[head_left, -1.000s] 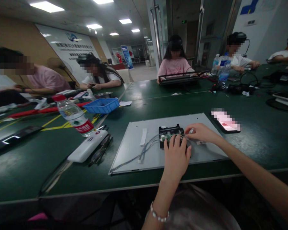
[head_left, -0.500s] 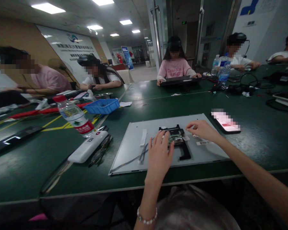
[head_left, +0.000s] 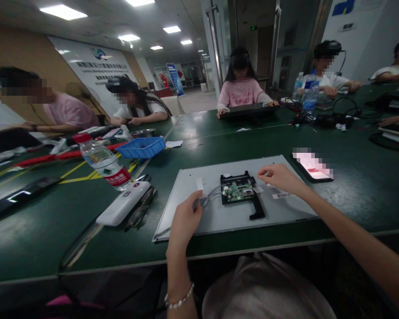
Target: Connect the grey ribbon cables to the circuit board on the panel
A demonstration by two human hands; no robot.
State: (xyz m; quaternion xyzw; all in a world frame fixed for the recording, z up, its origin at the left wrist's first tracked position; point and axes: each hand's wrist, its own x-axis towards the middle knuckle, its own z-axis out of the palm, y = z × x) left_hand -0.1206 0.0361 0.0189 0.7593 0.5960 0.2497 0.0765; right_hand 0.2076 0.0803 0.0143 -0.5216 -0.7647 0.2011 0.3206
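A grey metal-backed panel (head_left: 216, 221) lies flat before me. On it sits a black plastic frame (head_left: 258, 209) that carries a green circuit board (head_left: 236, 192). Grey cables (head_left: 214, 191) run from the board's left side. My left hand (head_left: 185, 217) is closed on them, over the panel's left part. At the frame's upper right corner, my right hand (head_left: 279, 178) is pinched; something small shows at the fingertips, too unclear to name. White labels (head_left: 282, 195) are stuck on the panel near that hand.
A phone (head_left: 312, 166) lies right of the panel. To the left are a white power bank (head_left: 123, 204), glasses (head_left: 141, 208), a water bottle (head_left: 103, 161) and a blue tray (head_left: 142, 147). Several people sit around the green table (head_left: 213, 146).
My left hand has moved left off the circuit board and closed on the grey cables, uncovering the board. My right hand stays almost in place.
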